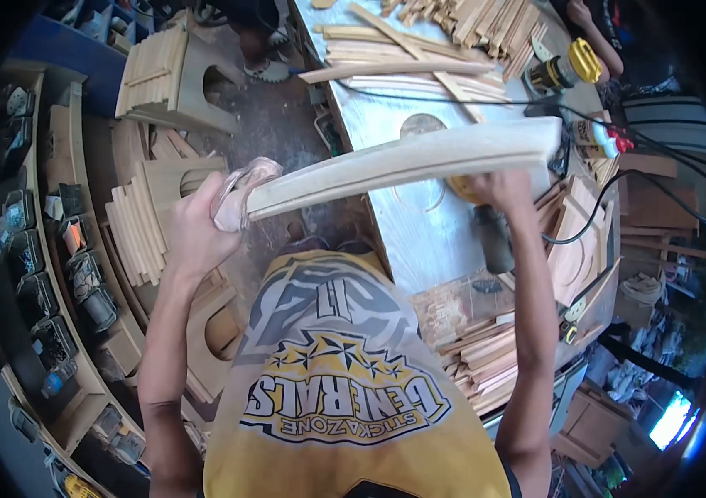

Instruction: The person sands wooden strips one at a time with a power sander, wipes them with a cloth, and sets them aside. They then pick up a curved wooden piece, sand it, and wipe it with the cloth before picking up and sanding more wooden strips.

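Note:
A long curved wooden piece [403,162] with a grooved edge stretches across in front of me, raised above the floor and the worktable. My left hand [203,224] is closed at its left end, with a crumpled pale pink cloth [245,187] bunched between fingers and wood. Behind the other end, my right hand [504,191] is closed around what looks like a yellow power sander [463,189], largely hidden by the wood and the hand. A dark cylindrical part [496,241] sticks out below that hand.
Wood strips [419,58] lie piled on the worktable [419,249]; more strips [486,361] are stacked nearer me. A yellow power tool [581,62] and black cables [619,124] are at right. Wooden assemblies [174,83] and bin shelves [66,274] stand left. Another person's arm [602,41] shows.

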`<action>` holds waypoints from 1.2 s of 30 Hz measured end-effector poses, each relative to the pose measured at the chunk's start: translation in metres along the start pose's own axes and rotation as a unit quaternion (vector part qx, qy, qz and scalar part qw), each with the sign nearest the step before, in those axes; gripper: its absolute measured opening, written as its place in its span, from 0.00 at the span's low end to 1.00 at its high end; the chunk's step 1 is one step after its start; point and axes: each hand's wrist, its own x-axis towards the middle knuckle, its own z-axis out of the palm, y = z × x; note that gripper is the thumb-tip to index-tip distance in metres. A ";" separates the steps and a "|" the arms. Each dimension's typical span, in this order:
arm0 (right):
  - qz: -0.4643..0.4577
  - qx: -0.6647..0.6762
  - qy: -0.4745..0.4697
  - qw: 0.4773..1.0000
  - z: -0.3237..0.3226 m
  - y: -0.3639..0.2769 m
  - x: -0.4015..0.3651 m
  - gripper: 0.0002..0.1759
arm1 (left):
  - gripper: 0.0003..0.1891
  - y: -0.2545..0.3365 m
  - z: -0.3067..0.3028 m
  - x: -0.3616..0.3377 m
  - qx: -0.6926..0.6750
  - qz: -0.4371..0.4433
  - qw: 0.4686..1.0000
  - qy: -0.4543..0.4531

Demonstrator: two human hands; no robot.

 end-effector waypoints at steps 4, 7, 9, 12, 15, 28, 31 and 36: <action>0.006 0.004 0.007 1.000 0.018 -0.017 -0.006 0.33 | 0.14 0.020 -0.017 0.014 -0.017 -0.006 0.999 -0.036; 0.065 0.024 -0.001 0.998 0.014 -0.033 -0.012 0.37 | 0.17 0.030 -0.018 0.018 -0.022 0.009 0.998 -0.049; 0.079 0.036 0.011 0.996 0.010 -0.041 -0.015 0.36 | 0.18 0.040 -0.014 0.020 -0.027 0.022 0.998 -0.056; 0.116 0.051 -0.002 0.992 -0.006 -0.055 -0.018 0.34 | 0.19 0.056 -0.011 0.024 -0.005 -0.006 0.997 -0.079; 0.119 0.066 0.025 0.990 -0.006 -0.056 -0.022 0.34 | 0.16 0.061 0.004 0.019 -0.042 0.000 0.999 -0.034; 0.195 0.084 0.090 0.973 0.003 -0.060 -0.044 0.33 | 0.19 0.019 0.095 0.109 0.219 -0.066 0.969 -0.097; 0.225 0.069 0.087 0.968 0.000 -0.060 -0.044 0.33 | 0.27 0.010 0.126 0.183 0.267 0.095 0.951 -0.126; 0.275 0.066 0.114 0.952 -0.004 -0.063 -0.037 0.32 | 0.33 -0.003 0.181 0.285 0.157 0.182 0.955 -0.177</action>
